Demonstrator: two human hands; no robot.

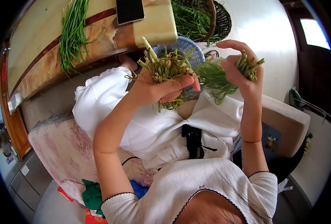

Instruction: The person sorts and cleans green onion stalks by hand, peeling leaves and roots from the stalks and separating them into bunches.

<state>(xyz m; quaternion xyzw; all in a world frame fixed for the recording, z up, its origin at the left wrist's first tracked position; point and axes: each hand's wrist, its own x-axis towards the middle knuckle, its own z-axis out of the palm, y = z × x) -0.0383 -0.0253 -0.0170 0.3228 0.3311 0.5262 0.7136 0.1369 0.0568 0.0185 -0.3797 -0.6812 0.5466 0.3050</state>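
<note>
My left hand (165,89) is closed around a thick bunch of cut green stalk ends (168,66), some brownish and stringy. One longer pale stalk (149,49) sticks up out of that bunch. Over to the right, my right hand (244,71) grips a smaller bunch of greens (216,76). Its cut ends point up and right past the fingers, while its thin leaves hang toward the middle; the index finger is stretched out. Behind the left hand, a blue-grey plastic basin (195,50) is partly hidden.
Long thin greens (74,37) lie on the stone-topped table (158,28), with a dark phone (130,11) near its edge. A wicker basket (222,22) of greens stands on the floor beyond. I sit on a flowered sofa (72,149); a green cloth (92,194) lies there.
</note>
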